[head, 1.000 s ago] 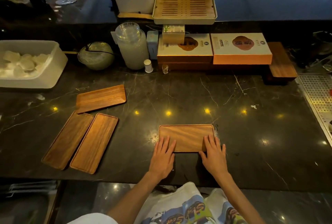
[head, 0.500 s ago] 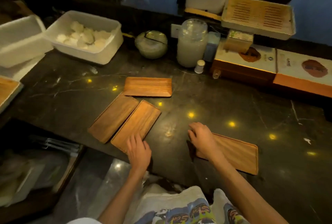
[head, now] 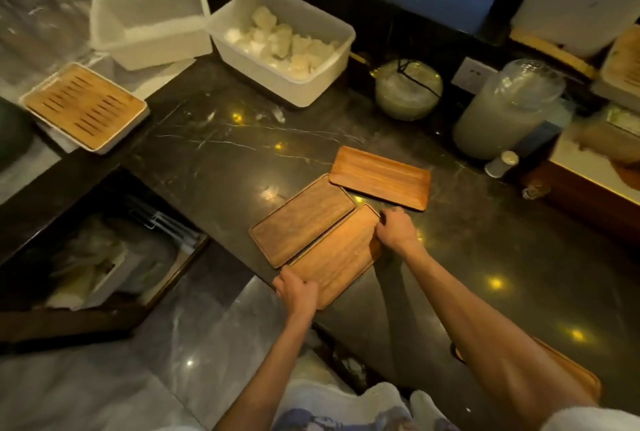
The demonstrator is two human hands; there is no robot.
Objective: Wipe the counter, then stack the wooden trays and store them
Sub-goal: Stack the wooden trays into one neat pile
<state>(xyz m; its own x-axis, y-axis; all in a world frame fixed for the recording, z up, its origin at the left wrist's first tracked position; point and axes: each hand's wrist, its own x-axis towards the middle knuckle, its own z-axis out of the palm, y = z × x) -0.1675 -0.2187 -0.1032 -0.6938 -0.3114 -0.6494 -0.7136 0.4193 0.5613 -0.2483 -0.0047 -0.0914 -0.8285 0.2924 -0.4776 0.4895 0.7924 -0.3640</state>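
Three long wooden trays lie together on the dark marble counter (head: 214, 160). My left hand (head: 299, 292) grips the near end of the nearest tray (head: 337, 259), and my right hand (head: 396, 230) grips its far right edge. A second tray (head: 301, 217) lies just left of it, side by side. The third tray (head: 381, 178) lies crosswise behind them. A fourth wooden tray (head: 571, 373) sits at the lower right, mostly hidden under my right forearm.
Two white plastic tubs stand at the back, one empty (head: 149, 25), one with white lumps (head: 280, 46). A slatted bamboo tray (head: 85, 107) sits at left. A glass bowl (head: 408, 91), a big jar (head: 502, 115) and boxes (head: 595, 167) line the back right. An open bin (head: 104, 257) is below the counter.
My view swung left. Both hands left the right-hand tray and moved to the nearest of the three left trays, now gripping its two ends.
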